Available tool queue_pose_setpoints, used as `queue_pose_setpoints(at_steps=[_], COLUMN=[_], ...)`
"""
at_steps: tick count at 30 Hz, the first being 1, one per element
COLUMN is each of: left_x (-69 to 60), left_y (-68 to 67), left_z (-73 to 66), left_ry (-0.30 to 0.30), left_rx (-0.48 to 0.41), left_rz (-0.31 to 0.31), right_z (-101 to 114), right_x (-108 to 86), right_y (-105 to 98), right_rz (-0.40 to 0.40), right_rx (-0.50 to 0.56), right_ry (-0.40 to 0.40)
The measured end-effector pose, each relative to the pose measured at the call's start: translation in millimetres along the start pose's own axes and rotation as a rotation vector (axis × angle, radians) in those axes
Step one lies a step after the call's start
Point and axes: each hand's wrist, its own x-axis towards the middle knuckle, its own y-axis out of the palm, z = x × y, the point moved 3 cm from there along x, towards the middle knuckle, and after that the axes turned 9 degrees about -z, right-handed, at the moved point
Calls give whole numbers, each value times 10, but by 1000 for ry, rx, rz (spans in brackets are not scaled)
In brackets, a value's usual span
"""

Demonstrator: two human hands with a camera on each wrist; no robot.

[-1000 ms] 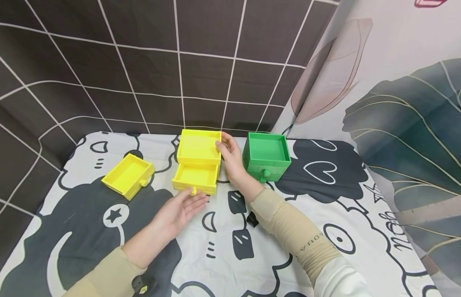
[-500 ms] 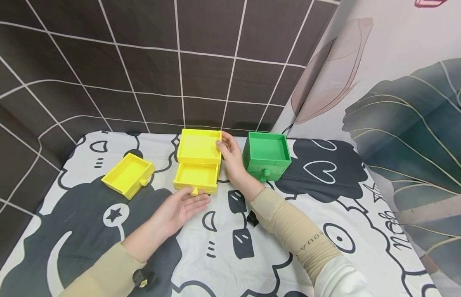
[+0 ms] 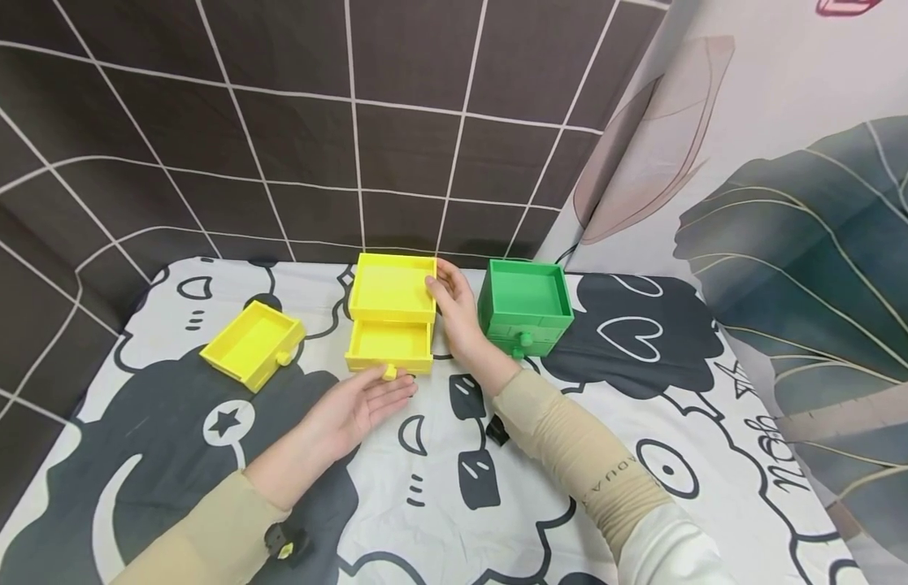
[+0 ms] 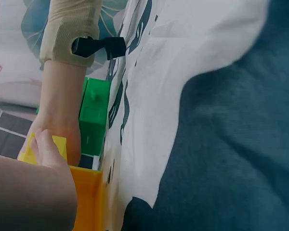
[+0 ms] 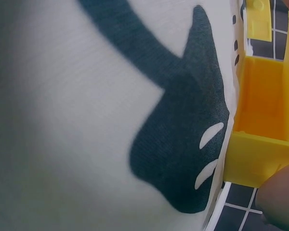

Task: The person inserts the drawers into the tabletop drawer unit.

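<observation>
In the head view a yellow cabinet [image 3: 393, 286] stands with its lower drawer [image 3: 389, 341] pulled partly out toward the person. The left hand [image 3: 354, 410], palm up with fingers extended, touches the front of that drawer by its round knob [image 3: 389, 372]. The right hand [image 3: 459, 313] grips the cabinet's right side, thumb at the top edge and fingers behind. Part of the orange-looking drawer [image 4: 88, 197] shows in the left wrist view beside the left hand [image 4: 33, 192]. In the right wrist view the drawer interior [image 5: 260, 98] is visible.
A separate yellow drawer [image 3: 254, 345] lies at the left of the patterned cloth [image 3: 439, 520]. Just right of the right hand stands a green cabinet [image 3: 527, 305] with knobs on its front. Behind rises a dark curtain [image 3: 402, 146] with white grid lines.
The lower drawer has slid slightly inward and to the right, with the left hand moving along at its front. The right hand has stayed at the cabinet's side.
</observation>
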Motion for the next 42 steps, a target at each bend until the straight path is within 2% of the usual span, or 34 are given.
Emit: queue_pose_setpoints(at_steps=[4,11,18,26,33,42], left_x=[76,240,358,499,517,461], left_y=[18,66,154,178,150,74], left_z=[-41,-99,-189,-254,-257,-244], left_ry=[4,-5,-7,-12,-12,-11], left_rx=[-10,-28,-3,-41,-10,-30], left_rz=[-29,-36,-91,-117,-109,-83], right_z=[-6,-7,-6,-11,-6,2], right_x=[2,7,1,7,17,31], right_y=[-6,-6,-15,-9,-11,-15], right_rz=[6,3,-3,9,9,-2], right_rx=[0,16,7,-1,-21,-17], right_ry=[-4,-6,-1,6,2,18])
